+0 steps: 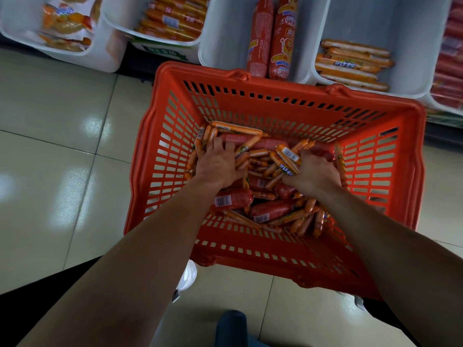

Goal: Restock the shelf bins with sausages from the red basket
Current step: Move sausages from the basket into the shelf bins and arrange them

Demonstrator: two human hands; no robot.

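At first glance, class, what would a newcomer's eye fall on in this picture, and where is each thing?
The red basket fills the middle, standing on the tiled floor before the white shelf bins. Inside it, the left hand and right hand dig into a heap of sausages, the right one seemingly gripping a few thin ones. Behind, two big red sausages stand on end in one bin.

Red basket (411, 171) on tiled floor (62, 121), holding loose sausages (270, 211). Left hand (220, 166) at the pile's 10 o'clock, fingers buried, grip unclear. Right hand (315, 174) at 2 o'clock grips a bundle of thin sausages (288, 160). Shelf bins (225, 33) at 12 o'clock.
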